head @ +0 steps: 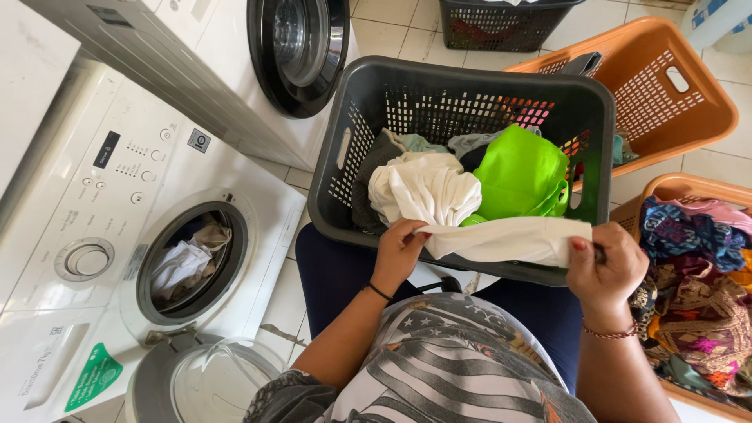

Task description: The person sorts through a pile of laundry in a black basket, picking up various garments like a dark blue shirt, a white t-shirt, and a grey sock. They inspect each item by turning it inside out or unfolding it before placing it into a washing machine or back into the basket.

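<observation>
1. The person sits with the grey basket (345, 149) on their lap, and both hands are on one white cloth (509, 239) stretched along the basket's near rim. The left hand (399, 251) has its fingers pinched shut on one end of the cloth; the right hand (611, 270) has its fingers clenched round the other end.
2. I'd judge the step in hand is pulling this one piece free of the pile and spreading it out. The next move calls for a firm hold at both ends so the cloth lifts clear of the rim without dragging its neighbours along.
3. Inside the grey basket: a bunched white garment (423, 188), a bright green bag (521, 172), and darker pieces beneath that I can't quite make out.
4. Left of the basket, the front-loading washer (102, 196) stands with its door (207, 384) swung open; pale laundry (184, 262) lies in the drum.
5. Right of the basket, an orange basket (666, 86) behind it looks nearly bare, and a nearer orange one holds patterned fabrics (697, 290). Beyond the grey basket, a black crate (501, 27) sits on the tiled floor
</observation>
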